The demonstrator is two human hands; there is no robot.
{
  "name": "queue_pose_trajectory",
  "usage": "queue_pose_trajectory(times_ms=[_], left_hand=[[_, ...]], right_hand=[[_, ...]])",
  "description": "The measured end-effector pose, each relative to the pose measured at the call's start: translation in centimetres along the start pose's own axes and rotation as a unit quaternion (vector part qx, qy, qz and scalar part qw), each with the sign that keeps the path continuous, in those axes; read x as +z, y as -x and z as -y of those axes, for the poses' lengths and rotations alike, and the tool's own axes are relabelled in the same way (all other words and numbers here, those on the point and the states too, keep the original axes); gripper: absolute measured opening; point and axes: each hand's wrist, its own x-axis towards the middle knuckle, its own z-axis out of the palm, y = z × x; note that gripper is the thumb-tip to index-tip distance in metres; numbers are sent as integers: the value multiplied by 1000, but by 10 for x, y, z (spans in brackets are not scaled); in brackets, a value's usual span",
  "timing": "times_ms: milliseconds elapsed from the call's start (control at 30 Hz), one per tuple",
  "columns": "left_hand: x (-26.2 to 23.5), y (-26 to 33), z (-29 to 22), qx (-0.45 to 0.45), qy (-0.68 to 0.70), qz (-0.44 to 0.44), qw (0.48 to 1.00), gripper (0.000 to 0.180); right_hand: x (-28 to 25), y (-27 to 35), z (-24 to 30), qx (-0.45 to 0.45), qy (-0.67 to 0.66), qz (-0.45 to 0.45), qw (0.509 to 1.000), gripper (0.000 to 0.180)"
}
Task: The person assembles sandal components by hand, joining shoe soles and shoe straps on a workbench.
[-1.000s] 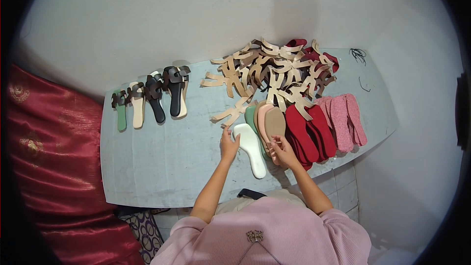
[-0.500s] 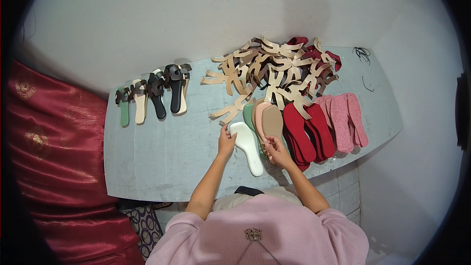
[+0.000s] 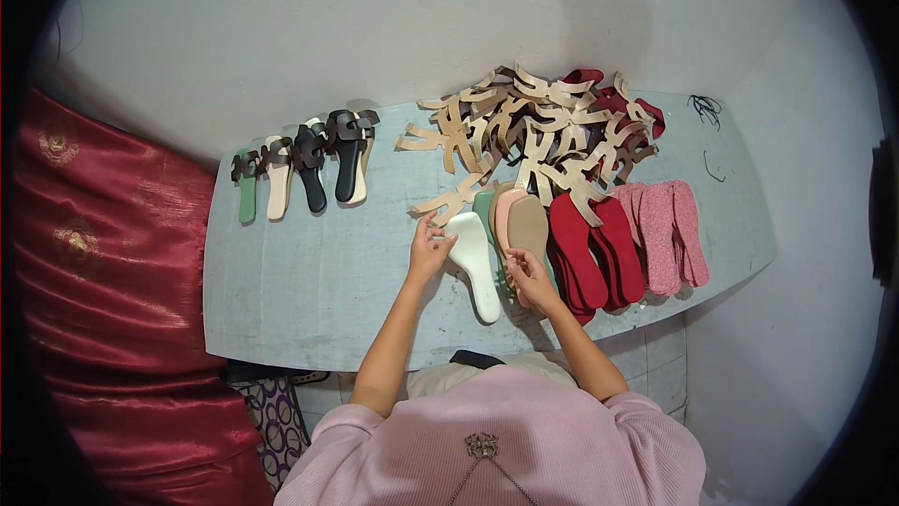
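A white shoe sole [image 3: 476,264] lies flat on the pale blue table [image 3: 309,291]. My left hand [image 3: 429,246] pinches its upper left edge. My right hand [image 3: 531,279] rests on the lower part of a tan sole [image 3: 529,225] just to the right. Green and pink soles [image 3: 496,211] lie overlapped between them. Above them a beige cut strap piece [image 3: 448,202] lies by my left fingertips.
A heap of beige cut straps [image 3: 534,132] covers the table's far middle. Red soles [image 3: 585,249] and pink soles [image 3: 665,234] lie to the right. Several finished sandals [image 3: 304,164] stand in a row at far left. A red cloth [image 3: 103,300] hangs left of the table.
Both hands have stayed at the soles; the left hand shifted slightly up along the white sole's edge. The view has tilted a little.
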Motion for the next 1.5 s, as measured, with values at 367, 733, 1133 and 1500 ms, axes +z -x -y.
queue_pose_trajectory(times_ms=[367,733,1133,1500], left_hand=[[10,-4,-63,-20,114,13,993,65],[19,-3,-73,-27,148,36,988,65],[40,-4,-39,-183,223,88,954,29],[40,-59,-39,-166,232,30,958,21]], right_hand=[[6,-6,26,12,-50,11,999,35],[14,-10,44,46,-164,-7,985,28],[10,-52,32,36,-171,-32,984,25],[-46,-179,39,-201,274,-59,939,20]])
